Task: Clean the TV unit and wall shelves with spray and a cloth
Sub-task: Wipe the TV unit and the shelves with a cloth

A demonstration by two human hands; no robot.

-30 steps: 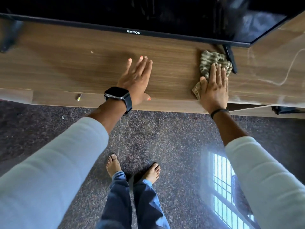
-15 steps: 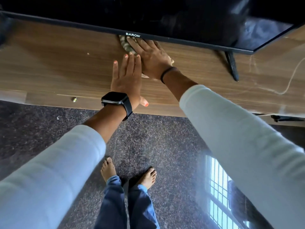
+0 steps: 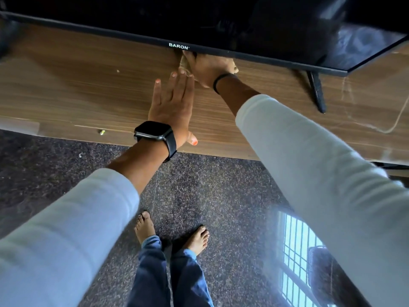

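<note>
The wooden TV unit [image 3: 88,89] runs across the upper part of the head view, under a black television [image 3: 221,23]. My left hand [image 3: 171,107] lies flat on the unit's top near its front edge, fingers spread, holding nothing, a black watch on the wrist. My right hand [image 3: 209,68] reaches across above it, pressing the cloth [image 3: 183,65] onto the wood right under the television's lower edge. The hand covers most of the cloth; only a pale fold shows at its left. No spray bottle is in view.
The television's right leg [image 3: 316,91] stands on the unit to the right of my hands, with a thin cable [image 3: 391,127] beyond it. A small screw or knob [image 3: 101,131] sits on the front edge. My bare feet [image 3: 172,233] stand on the dark speckled floor.
My right hand swept the cloth from beside the television's right leg leftward to the middle, then pushed it further back under the screen. My left hand stayed flat, shifting slightly.
</note>
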